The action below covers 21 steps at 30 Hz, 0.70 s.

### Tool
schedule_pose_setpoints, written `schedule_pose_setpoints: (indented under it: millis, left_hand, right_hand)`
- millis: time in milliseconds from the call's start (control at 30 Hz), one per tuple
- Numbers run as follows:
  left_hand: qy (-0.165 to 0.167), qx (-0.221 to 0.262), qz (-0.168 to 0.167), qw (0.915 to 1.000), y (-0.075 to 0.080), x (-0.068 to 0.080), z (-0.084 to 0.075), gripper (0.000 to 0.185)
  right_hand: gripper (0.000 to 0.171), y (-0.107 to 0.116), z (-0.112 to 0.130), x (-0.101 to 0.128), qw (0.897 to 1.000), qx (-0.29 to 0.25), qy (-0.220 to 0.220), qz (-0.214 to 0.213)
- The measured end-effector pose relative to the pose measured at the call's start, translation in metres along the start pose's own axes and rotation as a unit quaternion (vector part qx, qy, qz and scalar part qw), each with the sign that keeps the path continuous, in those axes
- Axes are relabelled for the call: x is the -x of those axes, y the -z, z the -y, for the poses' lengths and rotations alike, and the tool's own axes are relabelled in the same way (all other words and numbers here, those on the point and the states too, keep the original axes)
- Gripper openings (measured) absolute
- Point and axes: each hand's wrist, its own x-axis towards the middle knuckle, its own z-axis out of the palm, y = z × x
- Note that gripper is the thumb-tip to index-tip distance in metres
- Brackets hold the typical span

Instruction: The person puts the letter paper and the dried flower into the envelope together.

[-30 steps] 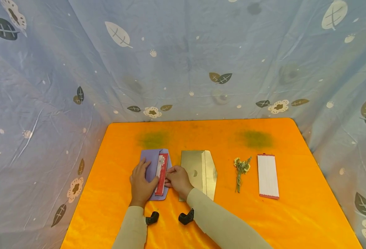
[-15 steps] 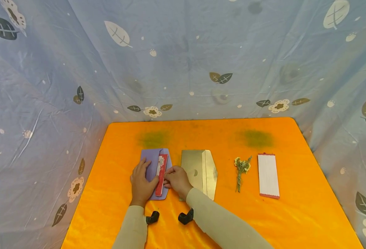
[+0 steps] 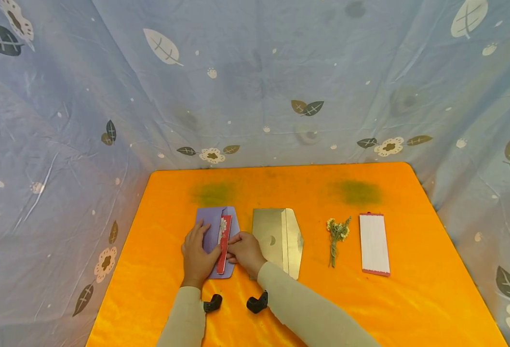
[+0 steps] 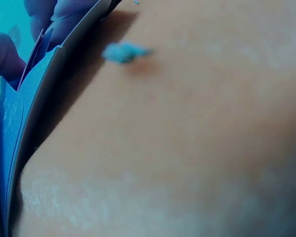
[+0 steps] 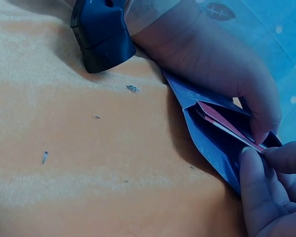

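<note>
Orange cloth [image 3: 324,303]; purple envelope [image 3: 211,235], red flower-printed card [image 3: 224,236].

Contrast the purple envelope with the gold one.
The purple envelope has a red card partly inside; no card shows in the gold envelope. The left hand rests on the purple one, not the gold. The gold one is shinier than the purple one. Both are open.
</note>
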Motion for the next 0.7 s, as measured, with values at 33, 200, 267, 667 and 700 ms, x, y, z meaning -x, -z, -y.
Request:
schedule_pose_setpoints:
  millis: [33, 200, 267, 667, 700]
  left_hand:
    - [-0.001, 0.001, 0.000, 1.0000, 0.0000, 0.0001, 0.0001, 0.072]
    - [-0.003, 0.000, -0.002, 1.0000, 0.0000, 0.0004, 0.0009, 0.072]
    - [-0.004, 0.001, -0.003, 1.0000, 0.0001, 0.0002, 0.0012, 0.072]
    - [-0.009, 0.003, -0.006, 0.9999, 0.0005, -0.0001, 0.0001, 0.069]
    - [-0.009, 0.004, -0.006, 0.9999, 0.0007, -0.0001, -0.0004, 0.069]
  right_hand:
    - [0.009, -0.0001, 0.0004, 0.0007, 1.000, 0.003, -0.002, -0.001]
    - [0.006, -0.0008, 0.0012, 0.0036, 1.000, 0.017, -0.010, -0.002]
    - [0.005, -0.0011, 0.0016, 0.0040, 1.000, 0.018, -0.013, 0.000]
    - [0.003, -0.0043, 0.0047, 0.0014, 1.000, 0.018, -0.021, 0.003]
    - [0.003, -0.0049, 0.0048, 0.0013, 1.000, 0.018, -0.021, 0.001]
